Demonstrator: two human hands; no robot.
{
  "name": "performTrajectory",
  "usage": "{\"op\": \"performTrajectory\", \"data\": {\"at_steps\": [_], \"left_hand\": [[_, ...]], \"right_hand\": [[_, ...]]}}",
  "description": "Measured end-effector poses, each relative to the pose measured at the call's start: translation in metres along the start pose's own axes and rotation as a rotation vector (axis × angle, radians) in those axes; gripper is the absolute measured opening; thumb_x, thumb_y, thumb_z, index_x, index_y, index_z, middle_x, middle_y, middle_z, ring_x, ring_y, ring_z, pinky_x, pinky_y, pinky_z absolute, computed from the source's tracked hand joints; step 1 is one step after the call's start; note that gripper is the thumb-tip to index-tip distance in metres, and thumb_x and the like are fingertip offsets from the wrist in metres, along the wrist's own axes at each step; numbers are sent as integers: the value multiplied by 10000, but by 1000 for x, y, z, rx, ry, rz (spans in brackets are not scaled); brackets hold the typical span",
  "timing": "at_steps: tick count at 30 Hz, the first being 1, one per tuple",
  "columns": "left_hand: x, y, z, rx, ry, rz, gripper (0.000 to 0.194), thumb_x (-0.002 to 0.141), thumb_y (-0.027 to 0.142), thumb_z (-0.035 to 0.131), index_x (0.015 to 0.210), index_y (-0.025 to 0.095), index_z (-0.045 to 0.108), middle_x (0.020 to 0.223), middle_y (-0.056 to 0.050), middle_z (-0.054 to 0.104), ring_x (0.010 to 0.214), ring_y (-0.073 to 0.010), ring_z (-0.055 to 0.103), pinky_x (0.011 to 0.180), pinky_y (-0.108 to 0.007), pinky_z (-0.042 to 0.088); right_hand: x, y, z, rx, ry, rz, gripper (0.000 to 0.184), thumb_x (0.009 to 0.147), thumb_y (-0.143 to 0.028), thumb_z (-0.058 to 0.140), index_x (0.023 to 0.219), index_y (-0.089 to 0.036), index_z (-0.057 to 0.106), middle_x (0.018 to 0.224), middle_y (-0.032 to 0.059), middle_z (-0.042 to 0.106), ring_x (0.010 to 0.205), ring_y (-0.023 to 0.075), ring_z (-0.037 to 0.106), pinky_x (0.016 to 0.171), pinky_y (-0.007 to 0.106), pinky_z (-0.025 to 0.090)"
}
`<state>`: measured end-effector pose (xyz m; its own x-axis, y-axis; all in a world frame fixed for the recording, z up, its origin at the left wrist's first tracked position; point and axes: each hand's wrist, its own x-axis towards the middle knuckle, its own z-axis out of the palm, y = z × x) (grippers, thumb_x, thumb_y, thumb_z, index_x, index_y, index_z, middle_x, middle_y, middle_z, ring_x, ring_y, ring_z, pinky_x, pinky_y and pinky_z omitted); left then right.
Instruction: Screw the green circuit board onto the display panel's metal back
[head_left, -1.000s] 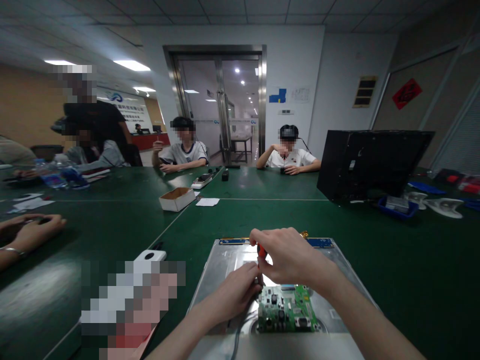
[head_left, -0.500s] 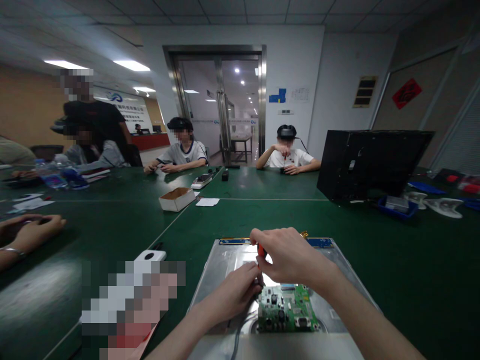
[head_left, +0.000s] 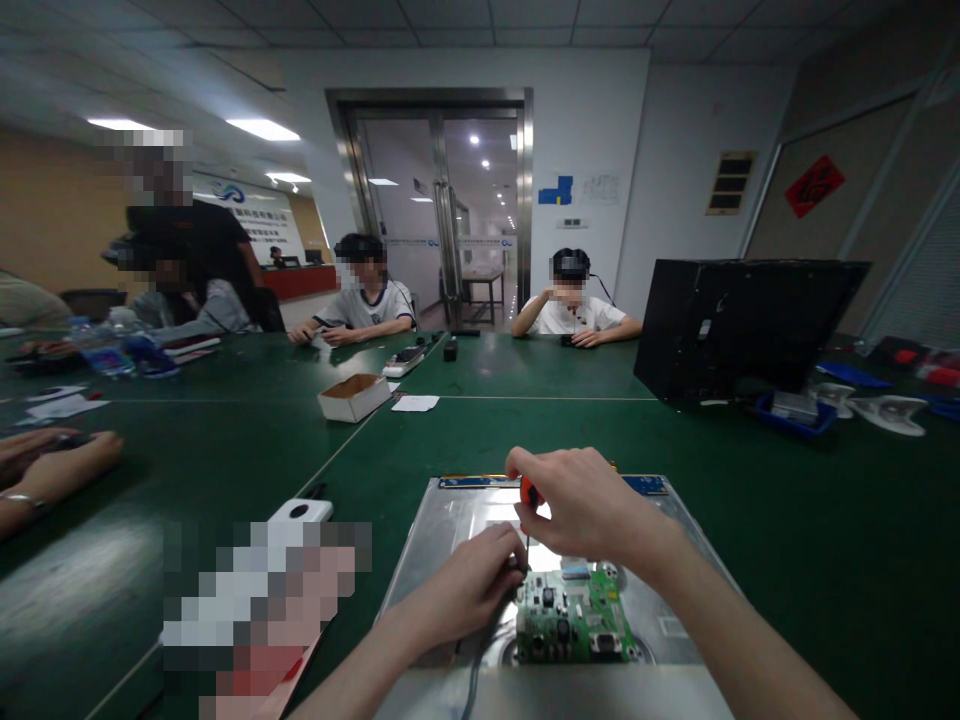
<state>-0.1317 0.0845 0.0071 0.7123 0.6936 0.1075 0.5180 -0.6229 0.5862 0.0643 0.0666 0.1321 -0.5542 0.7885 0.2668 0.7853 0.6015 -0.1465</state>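
Note:
My right hand (head_left: pixel 589 505) is closed round the red-and-black handle of a screwdriver (head_left: pixel 529 492), its thin shaft pointing down. The tip meets the upper left corner of a green circuit board (head_left: pixel 574 620); my own fingers partly hide that spot. Beside the shaft, my left hand (head_left: pixel 480 570) has its fingers drawn together at the board's corner; what they pinch, if anything, is hidden. The board lies on a silvery metal panel (head_left: pixel 420 600) with a narrow blue circuit strip (head_left: pixel 645 485) along its far edge. A grey cable (head_left: pixel 474 670) runs from near my left hand toward me.
Left of the panel lies a white device (head_left: pixel 300 512), partly blurred out. Farther off are an open white box (head_left: pixel 355 398), a paper slip (head_left: pixel 415 403) and a black monitor (head_left: pixel 742 325). A co-worker's hands (head_left: pixel 64 465) are at the left; other people sit across the green table.
My right hand and the screwdriver have risen slightly and shifted a little right, so more of the shaft shows. My left hand stays nearly in place at the board's corner.

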Motion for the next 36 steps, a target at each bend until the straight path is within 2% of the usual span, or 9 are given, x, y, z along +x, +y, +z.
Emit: {"op": "performTrajectory", "data": {"at_steps": [11,14,20,36], "left_hand": [[-1,2,-2,-12,7,0,146,905,124,442,1002,209,513,1050,-59,598,897,-218,537,779,-331,434],[-1,3,-3,-3,-2,-13,131,895,134,476,997,209,512,1039,-55,595,885,-220,533,761,-325,430],[0,2,-2,-12,-12,13,159,888,92,472,982,205,532,1088,-57,586,948,-223,545,798,-322,423],[3,-8,2,-18,-3,11,118,901,111,479,954,196,542,1059,-62,606,935,-229,553,807,-336,438]], "right_hand": [[0,4,-2,14,40,0,223,793,-203,593,1009,-207,535,810,3,726,665,162,631,540,264,227],[0,5,-2,12,47,1,217,793,-203,594,1001,-206,535,807,1,724,659,155,621,542,262,225],[0,2,-3,21,24,3,218,811,-206,594,1021,-205,537,816,6,721,666,151,616,549,263,231],[4,4,5,38,-30,-18,187,821,-207,599,1000,-204,546,845,14,728,705,164,636,543,264,230]]}}
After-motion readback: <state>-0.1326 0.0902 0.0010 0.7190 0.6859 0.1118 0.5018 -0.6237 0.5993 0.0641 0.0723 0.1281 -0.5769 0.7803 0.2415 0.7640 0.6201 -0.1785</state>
